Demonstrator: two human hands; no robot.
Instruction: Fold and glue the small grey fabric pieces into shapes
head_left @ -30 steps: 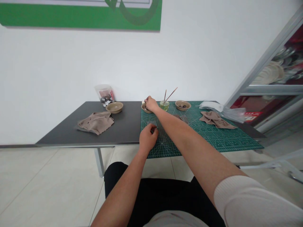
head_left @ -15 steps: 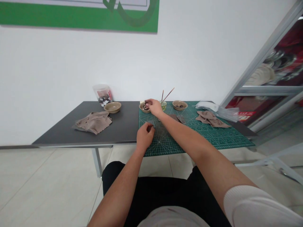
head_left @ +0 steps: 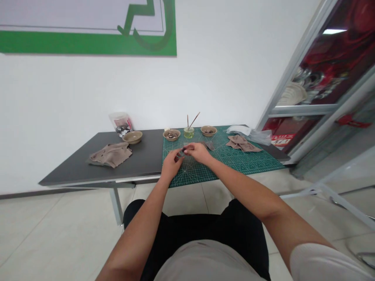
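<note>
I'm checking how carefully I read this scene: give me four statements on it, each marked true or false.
1. The left hand and right hand are together at a small dark piece. True.
2. Two thin sticks stand in a small jar. True.
3. The right hand is inside a bowl. False: it is beside the left hand.
4. The plastic tub stands on the green mat. False: the plastic tub is on the dark tabletop.
</note>
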